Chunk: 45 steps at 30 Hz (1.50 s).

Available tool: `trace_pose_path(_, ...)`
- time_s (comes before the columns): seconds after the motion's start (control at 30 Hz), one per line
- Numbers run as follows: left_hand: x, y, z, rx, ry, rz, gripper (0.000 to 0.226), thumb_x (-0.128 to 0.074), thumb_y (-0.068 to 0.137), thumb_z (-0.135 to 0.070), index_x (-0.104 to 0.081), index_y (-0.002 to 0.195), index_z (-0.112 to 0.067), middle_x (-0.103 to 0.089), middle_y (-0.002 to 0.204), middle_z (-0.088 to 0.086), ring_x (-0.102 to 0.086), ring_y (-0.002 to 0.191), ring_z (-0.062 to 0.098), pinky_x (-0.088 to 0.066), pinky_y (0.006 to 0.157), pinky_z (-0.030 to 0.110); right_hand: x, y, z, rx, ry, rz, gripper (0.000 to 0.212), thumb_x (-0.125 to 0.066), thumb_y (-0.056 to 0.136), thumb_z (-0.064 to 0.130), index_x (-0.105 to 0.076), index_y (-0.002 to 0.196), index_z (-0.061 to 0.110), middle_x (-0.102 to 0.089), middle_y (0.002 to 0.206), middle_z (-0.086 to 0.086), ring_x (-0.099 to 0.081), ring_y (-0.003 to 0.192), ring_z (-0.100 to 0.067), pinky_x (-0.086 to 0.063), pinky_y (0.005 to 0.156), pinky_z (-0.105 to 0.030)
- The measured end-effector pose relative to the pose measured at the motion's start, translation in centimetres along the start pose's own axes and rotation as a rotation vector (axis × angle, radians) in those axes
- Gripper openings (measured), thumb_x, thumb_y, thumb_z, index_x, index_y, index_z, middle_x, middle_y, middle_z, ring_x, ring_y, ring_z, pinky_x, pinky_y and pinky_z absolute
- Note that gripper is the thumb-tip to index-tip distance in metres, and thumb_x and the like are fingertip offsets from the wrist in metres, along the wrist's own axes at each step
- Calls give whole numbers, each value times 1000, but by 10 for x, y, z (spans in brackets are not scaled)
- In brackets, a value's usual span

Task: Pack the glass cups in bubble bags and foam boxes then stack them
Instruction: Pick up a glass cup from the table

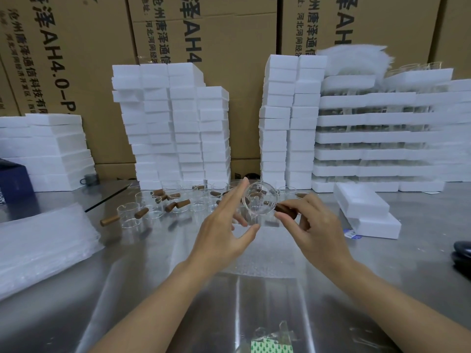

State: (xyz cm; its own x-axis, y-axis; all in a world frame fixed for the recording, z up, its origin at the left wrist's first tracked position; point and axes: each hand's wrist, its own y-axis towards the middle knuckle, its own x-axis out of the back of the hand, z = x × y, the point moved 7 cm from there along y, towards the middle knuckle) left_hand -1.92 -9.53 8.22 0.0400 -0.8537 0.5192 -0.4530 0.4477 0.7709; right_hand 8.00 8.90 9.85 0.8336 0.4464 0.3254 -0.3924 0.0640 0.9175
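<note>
My right hand (312, 225) pinches the brown wooden handle of a clear glass cup (260, 200), which is held tipped with its mouth toward me above the steel table (382, 263). My left hand (224, 225) is beside the cup's left rim with fingers spread, holding nothing. Several more glass cups with wooden handles (150, 207) stand on the table behind. A pile of bubble bags (43, 240) lies at the left. Two white foam boxes (367, 210) are stacked at the right.
Tall stacks of white foam boxes (178, 123) line the back, in front of cardboard cartons (76, 59). Foam trays of glasses (382, 138) are stacked at the back right. A dark object (462, 253) sits at the right edge and a clear sheet (262, 309) lies near me.
</note>
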Motion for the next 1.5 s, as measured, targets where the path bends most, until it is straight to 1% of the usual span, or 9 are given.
trace_pose_path(0.13, 11, -2, -1, 13, -1, -107, 76, -76, 90, -64, -48, 157, -41, -63, 117, -27, -62, 67, 16, -47, 66, 10, 0, 3, -1, -112, 105, -2, 33, -50, 104, 47, -68, 89, 23, -56, 81, 16, -56, 73, -12, -40, 64, -17)
trace_pose_path(0.27, 13, -4, -7, 21, -57, -164, 64, -64, 95, -73, -55, 151, -44, -65, 96, -24, -58, 60, 11, -42, 58, 10, -19, -4, -13, -488, 437, 168, 63, -40, 108, 56, -58, 67, 13, -52, 55, 3, -46, 50, -12, -34, 50, -18)
trace_pose_path(0.37, 14, -3, -11, 9, -82, -182, 58, -63, 96, -72, -57, 148, -46, -63, 93, -27, -58, 63, 8, -41, 58, 8, -31, -13, -19, -662, 580, 259, 64, -42, 106, 59, -57, 57, 21, -46, 57, -8, -38, 46, -15, -30, 44, -19)
trace_pose_path(0.9, 13, -3, -10, 46, -100, -131, 67, -64, 92, -74, -57, 151, -42, -62, 94, -27, -57, 64, 9, -44, 60, 10, -31, -13, -20, -709, 570, 281, 67, -40, 105, 64, -56, 54, 23, -43, 48, -6, -36, 43, -14, -28, 44, -19)
trace_pose_path(1.03, 6, -4, -6, 61, 1, -48, 78, -69, 89, -73, -38, 158, -54, -64, 104, -25, -64, 65, 14, -51, 59, 16, -22, -7, -16, -603, 544, 194, 55, -49, 105, 54, -59, 65, 18, -50, 49, 9, -41, 42, -11, -33, 44, -18)
trace_pose_path(1.1, 2, -5, -5, 59, 56, 0, 84, -71, 87, -73, -30, 159, -58, -64, 106, -25, -66, 66, 13, -55, 61, 18, -18, -3, -10, -511, 532, 165, 43, -54, 105, 49, -61, 67, 31, -52, 52, 16, -43, 45, -6, -36, 47, -17)
trace_pose_path(1.23, 0, -4, 1, 82, 10, 19, 76, -76, 82, -71, -36, 147, -68, -69, 102, -24, -67, 67, 11, -58, 65, 22, -18, -3, -3, -374, 483, 190, 16, -64, 98, 54, -65, 93, 39, -66, 79, 14, -58, 64, -8, -45, 58, -18)
trace_pose_path(1.37, -2, -4, 10, 116, -87, 13, 75, -76, 84, -72, -42, 150, -60, -72, 100, -23, -69, 64, 14, -59, 63, 26, -23, -9, -6, -334, 413, 275, 57, -74, 86, 65, -50, 135, 51, -62, 124, 26, -67, 93, -11, -54, 72, -16)
trace_pose_path(1.5, -3, -3, 14, 140, -182, 12, 78, -73, 80, -80, -44, 149, -60, -74, 99, -23, -68, 61, 13, -60, 61, 30, -31, -13, -10, -315, 439, 369, 77, -82, 83, 57, -39, 147, 57, -54, 137, 30, -66, 105, -9, -61, 73, -24)
